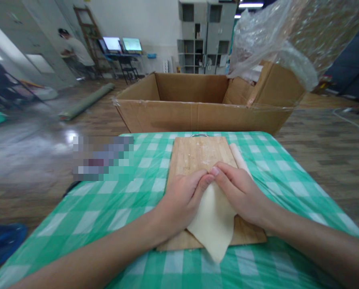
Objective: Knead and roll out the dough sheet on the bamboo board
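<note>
A pale, flat sheet of dough (pixel 217 224) hangs from my two hands above a wooden cutting board (pixel 200 150). My left hand (pixel 185 196) pinches its upper edge from the left. Touching it at the fingertips, my right hand (pixel 239 190) pinches the same edge from the right. The sheet's lower end narrows to a point past the board's near edge. Light flour marks dust the board. To the right, partly behind my right hand, lies a pale rolling pin (pixel 239 156).
A green-and-white checked cloth (pixel 143 160) covers the table. Beyond its far edge stands a big open cardboard box (pixel 194 114) with plastic wrap (pixel 266 44). A blurred-out item (pixel 103 158) is at the left edge. A person (pixel 77 50) stands far left.
</note>
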The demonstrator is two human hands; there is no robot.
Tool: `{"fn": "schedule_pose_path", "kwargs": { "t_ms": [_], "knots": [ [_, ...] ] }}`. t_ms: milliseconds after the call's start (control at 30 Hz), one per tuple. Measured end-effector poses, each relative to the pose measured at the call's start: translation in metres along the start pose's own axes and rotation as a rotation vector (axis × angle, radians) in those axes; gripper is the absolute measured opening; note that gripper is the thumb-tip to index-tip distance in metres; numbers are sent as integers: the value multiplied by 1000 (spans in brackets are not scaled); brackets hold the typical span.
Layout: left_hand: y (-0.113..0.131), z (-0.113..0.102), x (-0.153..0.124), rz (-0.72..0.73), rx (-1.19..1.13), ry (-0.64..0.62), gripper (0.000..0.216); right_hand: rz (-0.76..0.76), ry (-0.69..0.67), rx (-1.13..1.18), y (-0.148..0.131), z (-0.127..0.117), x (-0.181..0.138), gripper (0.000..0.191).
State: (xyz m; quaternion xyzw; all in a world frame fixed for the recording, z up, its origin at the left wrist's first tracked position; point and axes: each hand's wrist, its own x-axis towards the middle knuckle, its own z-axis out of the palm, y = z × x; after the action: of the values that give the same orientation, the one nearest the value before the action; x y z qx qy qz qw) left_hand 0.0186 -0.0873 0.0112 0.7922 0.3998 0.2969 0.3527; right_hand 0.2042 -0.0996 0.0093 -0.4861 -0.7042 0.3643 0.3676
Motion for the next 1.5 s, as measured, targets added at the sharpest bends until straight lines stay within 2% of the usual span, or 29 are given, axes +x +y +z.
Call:
{"fn": "schedule_pose_path", "kwargs": {
  "t_ms": [100, 167, 267, 367, 467, 533, 600, 733, 867, 1200, 1400, 1500],
  "knots": [
    [2, 1, -2, -10, 7, -49, 46, -99, 3, -72, 0, 1, 1, 35],
    [3, 2, -3, -17, 31, -75, 45, -136, 54, -111, 0, 1, 0, 37],
    [3, 4, -2, -10, 75, -88, 42, -146, 133, -142, -2, 1, -2, 42],
    [5, 4, -4, 28, 94, -84, 40, -110, 128, -72, -3, 1, -4, 47],
    [6, 2, -6, 54, 78, 3, 40, -41, 78, 33, -3, -2, -4, 48],
    [5, 0, -6, 19, 35, 107, 40, -1, 29, 53, -3, -3, -2, 44],
    [4, -1, -4, -38, -29, 158, 40, 8, -6, 21, -3, -2, -1, 42],
    [-1, -3, 4, -61, -170, 117, 40, -78, -89, -71, -4, 0, 0, 41],
    [-3, -3, 7, -28, -181, 115, 38, -132, -192, -107, -5, 2, -2, 39],
    [-2, -4, 4, -139, -212, 296, 39, -119, -85, -196, -5, 0, -2, 43],
    [-2, -3, 4, -97, -329, 134, 34, -164, -124, -169, 0, 1, -2, 38],
    [-4, -2, 4, -123, -281, 181, 34, -154, -94, -152, 0, 1, -2, 40]
  ]
}}
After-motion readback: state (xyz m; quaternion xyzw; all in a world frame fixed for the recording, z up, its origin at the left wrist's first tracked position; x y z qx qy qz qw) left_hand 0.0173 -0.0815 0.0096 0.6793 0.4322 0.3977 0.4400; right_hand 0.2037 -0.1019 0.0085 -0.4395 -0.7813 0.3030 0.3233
